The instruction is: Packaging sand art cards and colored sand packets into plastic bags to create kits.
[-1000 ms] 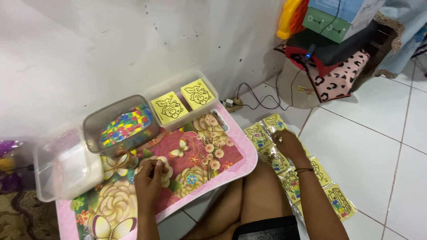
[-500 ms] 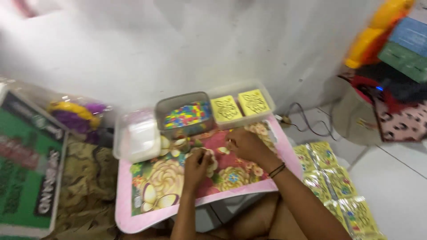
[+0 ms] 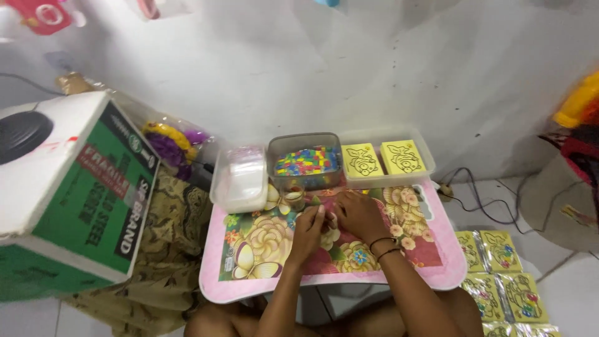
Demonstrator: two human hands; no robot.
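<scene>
Pink plastic lap table (image 3: 437, 274) with rounded corners sits at frame centre, its top printed with glossy flowers and butterflies. Head view: both hands meet over the middle of the tabletop. Left hand (image 3: 310, 229) has fingers curled in, fingertips pinched together near the right hand; something small may be between them, but it is too small to tell. Right hand (image 3: 359, 215) lies palm down, fingers bent and touching the left fingertips; cannot tell if it grips anything. Black bands (image 3: 382, 246) circle the right wrist.

Along the table's far edge, left to right: a cloudy white plastic tub (image 3: 240, 180), a clear rectangular tub of multicoloured small pieces (image 3: 306, 162), and a clear tray (image 3: 424, 150) holding two yellow square cards (image 3: 362, 160) with black line drawings. A small clear cup (image 3: 292, 195) stands just in front of the coloured tub, near the left hand.

Left of frame, a large green and white cardboard box (image 3: 87, 193) rests on brown patterned cloth (image 3: 168, 249). Lower right, shiny wrapped yellow card packs (image 3: 502, 274) lie flat on white floor tiles. Black cable (image 3: 474, 200) runs along the floor behind the table at right. Bare knees show under the table edge at the bottom.
</scene>
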